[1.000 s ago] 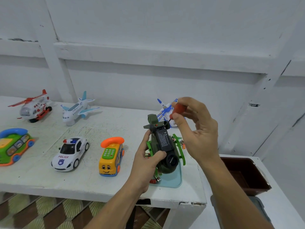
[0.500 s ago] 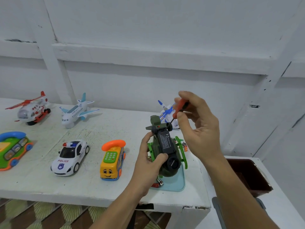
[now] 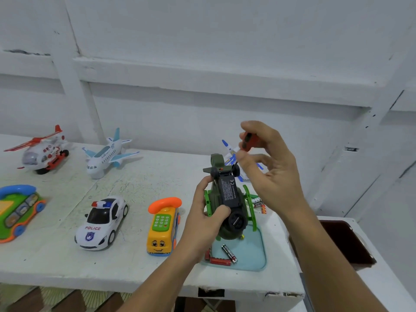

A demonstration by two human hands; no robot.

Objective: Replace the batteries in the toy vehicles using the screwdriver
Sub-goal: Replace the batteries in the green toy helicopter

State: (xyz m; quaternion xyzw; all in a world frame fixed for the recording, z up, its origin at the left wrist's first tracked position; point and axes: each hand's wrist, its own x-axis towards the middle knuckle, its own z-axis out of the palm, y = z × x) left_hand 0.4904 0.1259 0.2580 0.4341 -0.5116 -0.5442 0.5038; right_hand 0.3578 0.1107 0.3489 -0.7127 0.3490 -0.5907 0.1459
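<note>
My left hand (image 3: 206, 216) grips a dark green toy helicopter (image 3: 227, 199), held belly-up above a light blue tray (image 3: 252, 255). Its black battery cover with white print faces me. My right hand (image 3: 270, 167) pinches a red-handled screwdriver (image 3: 248, 141), whose thin shaft points down to the far end of the battery cover. Loose batteries (image 3: 226, 255) lie in the tray's near left corner. More batteries (image 3: 258, 203) lie on the table just beyond the tray.
On the white table (image 3: 139, 181) stand a yellow phone bus (image 3: 163, 226), a police car (image 3: 101, 221), a white and blue plane (image 3: 108, 154), a red and white helicopter (image 3: 42, 152), a green phone toy (image 3: 18, 210). A blue-winged plane (image 3: 229, 152) sits behind the helicopter. A brown bin (image 3: 344, 242) stands at right.
The view has shifted slightly. My right hand has turned the screwdriver handle between its fingertips, and the handle sits a little higher. My left hand keeps the same grip on the helicopter.
</note>
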